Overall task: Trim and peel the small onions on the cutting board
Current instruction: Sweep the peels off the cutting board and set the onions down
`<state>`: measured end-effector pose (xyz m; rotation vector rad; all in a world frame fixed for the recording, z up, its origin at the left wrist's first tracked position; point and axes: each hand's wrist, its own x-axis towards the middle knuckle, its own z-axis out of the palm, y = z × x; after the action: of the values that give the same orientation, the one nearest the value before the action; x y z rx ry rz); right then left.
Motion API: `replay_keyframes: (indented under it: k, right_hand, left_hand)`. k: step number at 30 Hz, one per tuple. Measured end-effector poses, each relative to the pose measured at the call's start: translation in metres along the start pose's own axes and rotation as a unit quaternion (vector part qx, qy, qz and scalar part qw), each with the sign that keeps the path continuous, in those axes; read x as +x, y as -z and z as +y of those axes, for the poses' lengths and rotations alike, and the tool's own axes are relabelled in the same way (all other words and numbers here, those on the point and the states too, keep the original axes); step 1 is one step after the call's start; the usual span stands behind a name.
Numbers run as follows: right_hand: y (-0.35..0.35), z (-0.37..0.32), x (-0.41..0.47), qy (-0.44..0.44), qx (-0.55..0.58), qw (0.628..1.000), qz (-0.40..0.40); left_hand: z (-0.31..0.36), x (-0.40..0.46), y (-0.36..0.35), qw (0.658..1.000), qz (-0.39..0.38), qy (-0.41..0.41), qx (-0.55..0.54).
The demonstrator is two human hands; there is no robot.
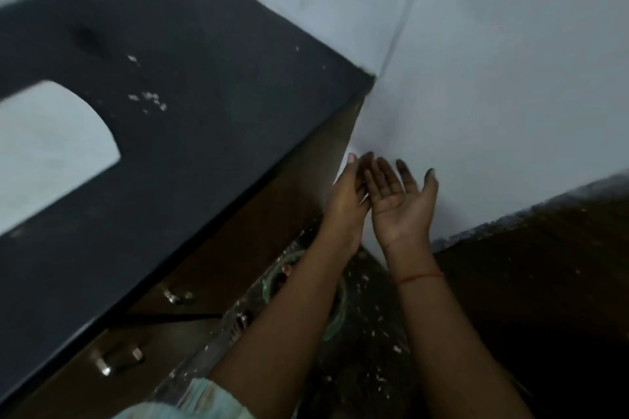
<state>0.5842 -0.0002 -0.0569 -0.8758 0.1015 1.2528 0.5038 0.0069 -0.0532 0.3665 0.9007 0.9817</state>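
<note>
Both hands are spread and hold nothing: the right hand (400, 202) palm-up, the left hand (347, 196) edge-on and touching it, past the right end of the dark, matte, speckled counter (190, 133). No onions or cutting board show. Likely brushing off peel; best done low, so that scraps join the pale flecks on the floor (367, 343).

Dim, bluish light; motion blur throughout, wide-angle bending at edges, murky floor (531, 282) shadows.

One head-worn wide view looks steeply down, tilted, close over the dark counter (190, 119) at upper left and the floor (531, 269) at lower right.
</note>
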Motion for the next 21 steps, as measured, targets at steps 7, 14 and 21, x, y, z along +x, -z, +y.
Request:
replay_keyframes:
  k: [7,14,21]
  right_hand:
    - [-0.173,0.042,-0.032,0.078,-0.231,0.950,-0.193]
    - [-0.185,0.182,-0.009,0.248,-0.756,0.555,-0.243]
    - [-0.202,0.264,-0.003,0.355,-0.839,0.297,-0.284]
  left_hand:
    - [0.186,-0.027,0.013,0.976,0.050,-0.208,0.022]
    - [0.265,-0.007,0.188,0.757,0.363,-0.336,0.428]
    - [0.267,-0.003,0.259,0.646,0.403,-0.225,0.608]
